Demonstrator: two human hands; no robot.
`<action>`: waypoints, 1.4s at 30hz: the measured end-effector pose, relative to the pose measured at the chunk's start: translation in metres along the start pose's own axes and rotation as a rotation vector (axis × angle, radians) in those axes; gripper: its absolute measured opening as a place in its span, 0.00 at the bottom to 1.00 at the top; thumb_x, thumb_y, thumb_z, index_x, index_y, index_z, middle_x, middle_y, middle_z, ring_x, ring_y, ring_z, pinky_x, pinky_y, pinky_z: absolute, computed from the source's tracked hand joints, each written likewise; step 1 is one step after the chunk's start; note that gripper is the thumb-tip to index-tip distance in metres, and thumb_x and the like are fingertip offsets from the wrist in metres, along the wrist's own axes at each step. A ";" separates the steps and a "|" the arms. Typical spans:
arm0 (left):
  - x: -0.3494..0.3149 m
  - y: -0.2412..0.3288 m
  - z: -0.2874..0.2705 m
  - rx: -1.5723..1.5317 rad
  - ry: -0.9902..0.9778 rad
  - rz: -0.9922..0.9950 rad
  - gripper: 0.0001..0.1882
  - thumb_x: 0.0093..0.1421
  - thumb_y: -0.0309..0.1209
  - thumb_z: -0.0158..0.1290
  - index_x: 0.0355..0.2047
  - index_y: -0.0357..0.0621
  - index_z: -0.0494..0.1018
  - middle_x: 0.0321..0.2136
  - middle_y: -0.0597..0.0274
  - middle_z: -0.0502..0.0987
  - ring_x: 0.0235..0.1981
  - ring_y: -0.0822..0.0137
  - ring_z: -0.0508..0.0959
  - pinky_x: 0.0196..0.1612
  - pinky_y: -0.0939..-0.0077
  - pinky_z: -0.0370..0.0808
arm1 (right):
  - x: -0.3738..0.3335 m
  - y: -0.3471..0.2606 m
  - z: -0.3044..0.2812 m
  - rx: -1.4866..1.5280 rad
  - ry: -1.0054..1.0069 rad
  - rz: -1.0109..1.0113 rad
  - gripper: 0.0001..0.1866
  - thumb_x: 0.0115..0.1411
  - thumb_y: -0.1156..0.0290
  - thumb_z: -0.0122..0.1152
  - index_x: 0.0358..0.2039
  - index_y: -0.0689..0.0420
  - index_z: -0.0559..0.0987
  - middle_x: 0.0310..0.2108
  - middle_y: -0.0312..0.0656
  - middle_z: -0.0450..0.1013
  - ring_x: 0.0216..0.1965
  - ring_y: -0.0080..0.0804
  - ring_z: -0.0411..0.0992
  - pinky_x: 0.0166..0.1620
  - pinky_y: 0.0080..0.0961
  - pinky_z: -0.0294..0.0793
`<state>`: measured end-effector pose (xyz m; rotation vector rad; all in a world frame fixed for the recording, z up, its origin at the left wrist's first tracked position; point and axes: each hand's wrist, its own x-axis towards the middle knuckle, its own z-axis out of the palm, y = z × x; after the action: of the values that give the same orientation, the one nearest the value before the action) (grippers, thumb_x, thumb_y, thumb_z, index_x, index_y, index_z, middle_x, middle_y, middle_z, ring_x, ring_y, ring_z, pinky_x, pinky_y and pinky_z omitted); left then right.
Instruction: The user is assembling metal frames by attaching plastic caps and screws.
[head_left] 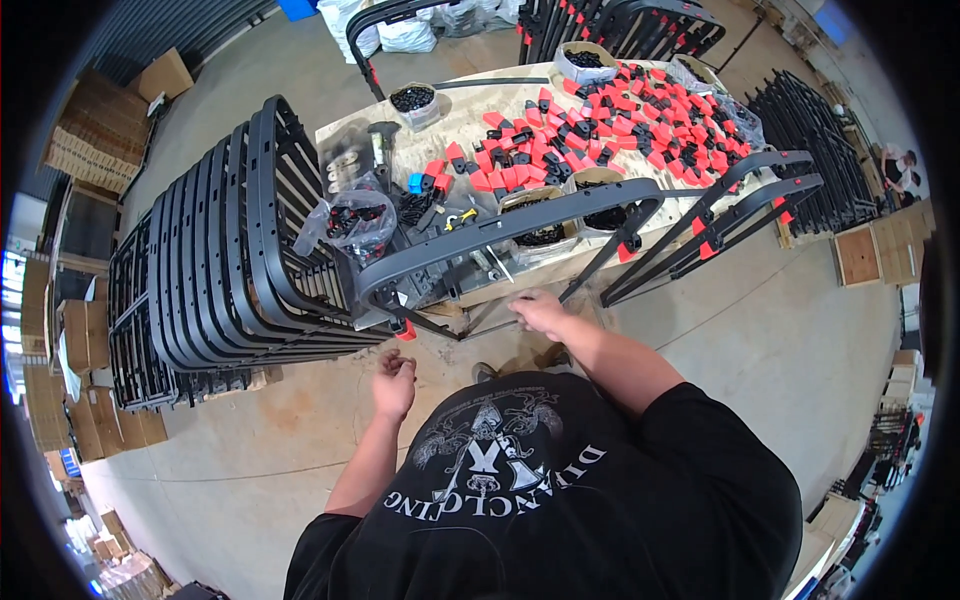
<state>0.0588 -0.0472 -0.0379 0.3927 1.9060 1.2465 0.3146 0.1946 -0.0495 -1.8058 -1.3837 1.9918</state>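
Curved black tubular frame [500,228] standing at twelve o'clock, both hands low before it

Taking the wearer's chest as the clock's centre, the pale wooden counter [470,105] is spreading from twelve to one, the frame running along its near edge. A row of nested, rounded black frames [205,260] is closing off ten o'clock; more black frames [690,245] are leaning at half past one. Bare grey concrete floor [750,320] is opening at two and nine.

The left hand [395,372] is pointing up at eleven, fingers curling into a narrow grip just below a red plastic corner piece [405,331]. The right hand [540,312] is reaching to half past twelve, forearm slanting inward, its grip narrowing near the frame's lower part. Whether either is holding anything, I cannot tell.
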 end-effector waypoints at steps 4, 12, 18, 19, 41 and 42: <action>0.014 0.043 0.028 0.222 0.116 0.245 0.26 0.63 0.35 0.61 0.55 0.29 0.68 0.43 0.50 0.79 0.42 0.63 0.81 0.49 0.72 0.77 | -0.023 0.019 -0.060 -0.351 0.284 -0.264 0.23 0.57 0.61 0.70 0.48 0.62 0.79 0.32 0.48 0.81 0.30 0.42 0.79 0.36 0.36 0.78; 0.043 0.063 0.059 0.424 0.388 0.172 0.26 0.60 0.40 0.63 0.48 0.29 0.71 0.39 0.37 0.81 0.41 0.46 0.82 0.47 0.60 0.76 | 0.010 -0.001 -0.189 -0.370 0.993 -0.408 0.33 0.52 0.51 0.73 0.47 0.65 0.76 0.36 0.49 0.78 0.39 0.44 0.78 0.45 0.39 0.77; 0.060 0.045 0.055 0.259 0.338 -0.009 0.19 0.61 0.38 0.59 0.43 0.34 0.73 0.24 0.52 0.80 0.24 0.61 0.82 0.29 0.67 0.77 | 0.024 -0.021 -0.210 -0.376 0.568 -0.258 0.31 0.52 0.50 0.69 0.47 0.62 0.80 0.43 0.55 0.81 0.48 0.51 0.79 0.52 0.39 0.77; 0.061 0.039 0.049 0.285 0.300 0.024 0.17 0.61 0.37 0.57 0.42 0.35 0.74 0.21 0.55 0.79 0.20 0.63 0.81 0.25 0.67 0.76 | 0.011 -0.033 -0.212 -0.552 0.538 -0.242 0.28 0.53 0.51 0.67 0.45 0.61 0.80 0.43 0.56 0.80 0.48 0.51 0.79 0.51 0.40 0.77; 0.056 0.089 0.028 -0.252 -0.167 -0.759 0.12 0.61 0.33 0.60 0.29 0.54 0.66 0.21 0.70 0.67 0.17 0.75 0.66 0.19 0.82 0.61 | -0.024 -0.023 -0.230 0.884 -0.040 0.057 0.19 0.65 0.51 0.66 0.36 0.54 0.73 0.27 0.35 0.69 0.20 0.22 0.61 0.20 0.22 0.59; 0.053 0.094 0.030 -0.256 -0.165 -0.761 0.12 0.61 0.33 0.60 0.29 0.54 0.66 0.21 0.70 0.67 0.17 0.75 0.66 0.19 0.82 0.61 | -0.034 -0.036 -0.230 0.880 -0.041 0.058 0.19 0.65 0.51 0.66 0.36 0.54 0.73 0.27 0.35 0.69 0.20 0.22 0.61 0.20 0.22 0.59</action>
<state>0.0327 0.0484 0.0145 -0.3366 1.5001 0.8806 0.4998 0.3164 0.0288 -1.3782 -0.3152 2.1523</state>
